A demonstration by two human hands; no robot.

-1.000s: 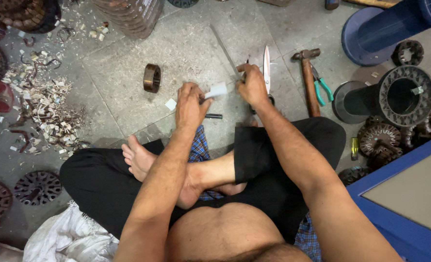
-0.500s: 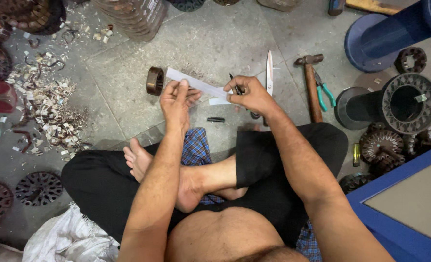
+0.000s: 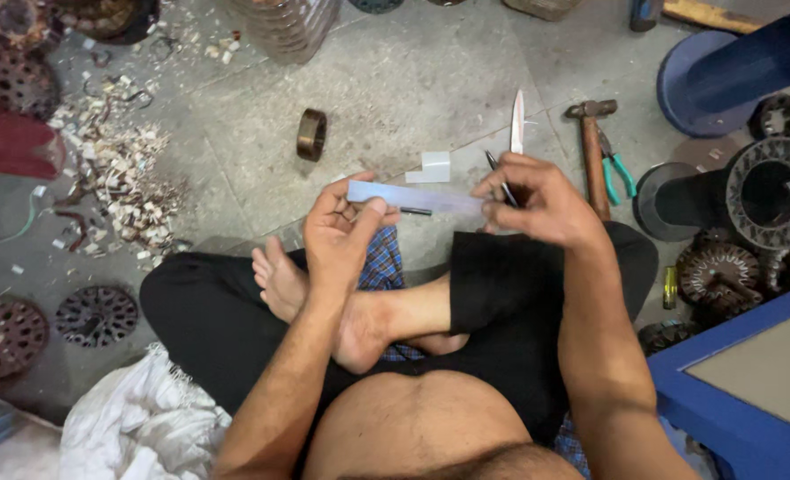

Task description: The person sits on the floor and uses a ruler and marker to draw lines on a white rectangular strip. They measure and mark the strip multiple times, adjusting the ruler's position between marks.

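Both hands [image 3: 346,233] [image 3: 537,200] lifted strip [image 3: 413,196] nearer body.

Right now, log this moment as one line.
left hand: holds pale strip | right hand: holds strip's other end, plus pen | floor: hammer, pliers

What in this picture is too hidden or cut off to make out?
- Head view: the dark tool in the right hand is mostly covered by the fingers.
- The pale strip ends vanish under both hands; left hand.
- The blue tub is cut by the top edge.
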